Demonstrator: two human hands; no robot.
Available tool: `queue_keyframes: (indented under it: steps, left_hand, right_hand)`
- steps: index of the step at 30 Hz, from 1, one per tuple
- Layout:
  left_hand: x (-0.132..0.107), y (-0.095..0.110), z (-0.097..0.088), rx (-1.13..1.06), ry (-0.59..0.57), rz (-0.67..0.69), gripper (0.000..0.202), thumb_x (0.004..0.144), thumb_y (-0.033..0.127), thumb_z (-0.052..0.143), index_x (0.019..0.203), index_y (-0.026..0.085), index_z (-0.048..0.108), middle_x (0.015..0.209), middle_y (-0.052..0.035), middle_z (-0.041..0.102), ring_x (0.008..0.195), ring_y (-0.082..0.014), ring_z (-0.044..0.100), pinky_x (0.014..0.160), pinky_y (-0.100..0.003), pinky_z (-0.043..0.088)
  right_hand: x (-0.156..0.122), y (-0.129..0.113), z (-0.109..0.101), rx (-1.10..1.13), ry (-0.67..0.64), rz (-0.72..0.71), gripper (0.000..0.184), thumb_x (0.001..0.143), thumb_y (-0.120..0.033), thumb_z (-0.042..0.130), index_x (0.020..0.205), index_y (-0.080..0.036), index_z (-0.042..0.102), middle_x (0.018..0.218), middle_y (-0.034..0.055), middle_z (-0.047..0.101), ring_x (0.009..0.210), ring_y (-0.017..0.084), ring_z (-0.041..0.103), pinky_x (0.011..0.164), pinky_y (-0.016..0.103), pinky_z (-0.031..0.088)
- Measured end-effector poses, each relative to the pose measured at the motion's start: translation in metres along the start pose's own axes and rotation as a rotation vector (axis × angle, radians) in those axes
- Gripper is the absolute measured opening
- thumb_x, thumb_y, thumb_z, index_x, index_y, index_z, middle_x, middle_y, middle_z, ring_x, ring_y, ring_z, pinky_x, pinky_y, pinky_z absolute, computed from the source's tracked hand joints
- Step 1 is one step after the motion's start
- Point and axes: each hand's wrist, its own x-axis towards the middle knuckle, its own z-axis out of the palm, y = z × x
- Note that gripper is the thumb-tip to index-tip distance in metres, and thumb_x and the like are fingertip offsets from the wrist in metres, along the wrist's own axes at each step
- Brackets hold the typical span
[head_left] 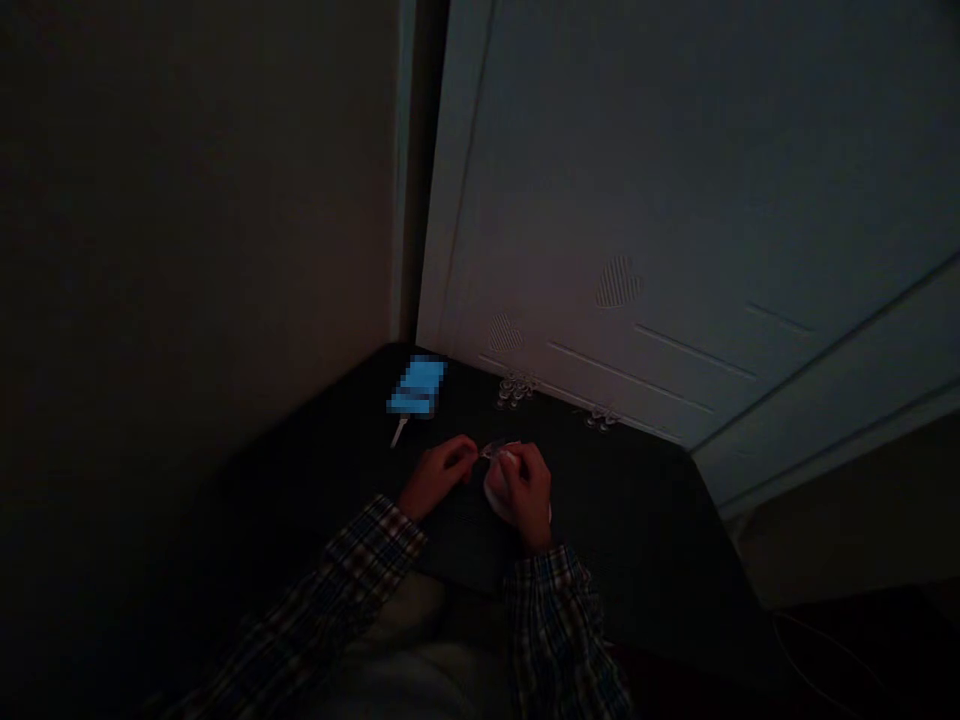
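The phone (418,385), its screen glowing blue, lies on the dark counter (637,530), with a pale cable (399,431) running from its near end. Nearer the person than the phone and to its right, both hands meet at a small shiny piece (493,448). The left hand (436,478) has its thumb and fingers curled together at the left end of the piece; whether they grip it, I cannot tell. The right hand (531,490) pinches the other end between bent fingers, above a round pale thing (498,488) that it partly hides. Whether it also holds that thing is unclear in the dim light.

Right of the phone, a cluster of small shiny pieces (516,389) sits by the white panel (675,200); farther right of the phone is a smaller group (600,417). The panel, behind the phone and to its right, bears striped hearts (619,281). Plaid sleeves (375,550) cover both arms, nearer the person than the phone.
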Motion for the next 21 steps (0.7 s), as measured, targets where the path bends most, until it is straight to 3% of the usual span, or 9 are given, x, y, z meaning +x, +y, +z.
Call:
queue_keyframes:
  steps: [8,14,21]
  left_hand:
    - [0.0013,-0.0029,0.0005,0.026,0.000,-0.005,0.024,0.081,0.041,0.050,0.086,0.019,0.057,0.061,0.0031,0.057,0.057,-0.0129,0.055,0.058,-0.023,0.042]
    - [0.0014,-0.0027,0.0007,0.050,0.011,-0.016,0.025,0.080,0.042,0.050,0.087,0.019,0.057,0.061,0.0029,0.057,0.058,-0.0131,0.055,0.057,-0.023,0.041]
    - [0.0018,-0.0027,0.0007,0.032,0.035,-0.016,0.025,0.079,0.041,0.052,0.086,0.018,0.057,0.063,0.0023,0.058,0.057,-0.0129,0.055,0.057,-0.023,0.042]
  right_hand:
    - [0.0007,0.0005,0.0009,0.008,-0.006,0.025,0.016,0.086,-0.031,0.047,0.085,-0.020,0.059,0.086,0.0021,0.058,0.084,0.015,0.054,0.078,0.027,0.040]
    - [-0.0004,0.0021,0.0027,0.060,0.030,0.108,0.023,0.083,-0.032,0.052,0.103,-0.021,0.053,0.099,0.0031,0.058,0.092,0.016,0.055,0.082,0.027,0.041]
    - [-0.0004,-0.0038,-0.0004,0.092,-0.001,0.076,0.021,0.090,-0.031,0.038,0.094,-0.021,0.055,0.091,0.0022,0.059,0.088,0.015,0.055,0.081,0.026,0.040]
